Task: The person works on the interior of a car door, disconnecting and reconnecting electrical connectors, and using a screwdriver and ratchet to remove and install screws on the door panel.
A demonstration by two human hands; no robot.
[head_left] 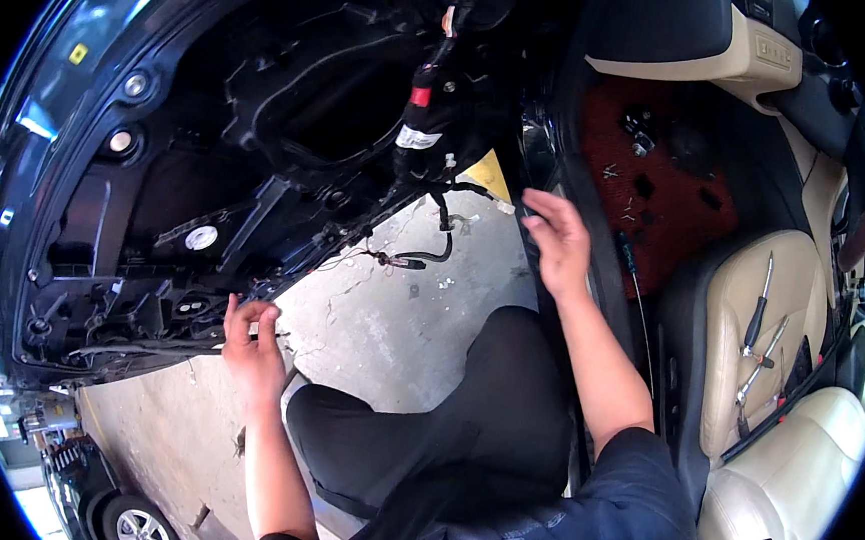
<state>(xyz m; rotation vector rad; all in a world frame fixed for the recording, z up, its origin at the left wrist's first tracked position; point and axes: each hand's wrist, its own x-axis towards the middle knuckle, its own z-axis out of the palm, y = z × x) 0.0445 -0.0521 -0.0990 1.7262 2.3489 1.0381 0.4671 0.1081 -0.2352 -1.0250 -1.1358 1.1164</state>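
An opened car door (174, 167) with its black inner side bare fills the upper left. My left hand (253, 346) is by the door's lower edge, fingers bent and apart, with nothing visible in them. My right hand (561, 244) is raised beside the door sill, fingers stretched out and holding nothing I can see. A black wiring harness (415, 158), wrapped in part with red tape and a white label, runs down the door's hinge side. From it a loose cable with a dark connector (409, 263) hangs over the concrete floor (389, 317).
A screwdriver (756, 323) and a ratchet-like tool (764, 363) lie on the beige seat (728, 341). Along the sill rests a long green-handled screwdriver (626, 249). Small clips (629, 210) and a dark part (640, 132) sit on the red mat (603, 131). Another car's wheel (139, 528) shows lower left.
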